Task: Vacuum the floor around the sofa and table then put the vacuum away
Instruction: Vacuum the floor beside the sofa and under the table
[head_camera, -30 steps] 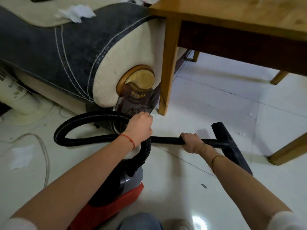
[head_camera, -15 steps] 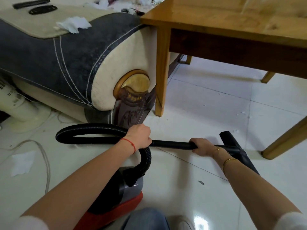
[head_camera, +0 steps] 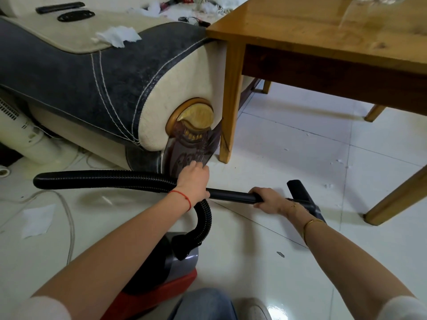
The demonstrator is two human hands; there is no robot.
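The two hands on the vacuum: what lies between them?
In the head view, only a bare stretch of the black wand runs between the left hand and the right hand.

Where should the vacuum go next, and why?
Probably push the nozzle forward a little, toward the white crumbs on the floor beside the table leg. The right hand and left hand both grip the wand, and the crumbs lie just beyond the nozzle, so a short push should reach them.
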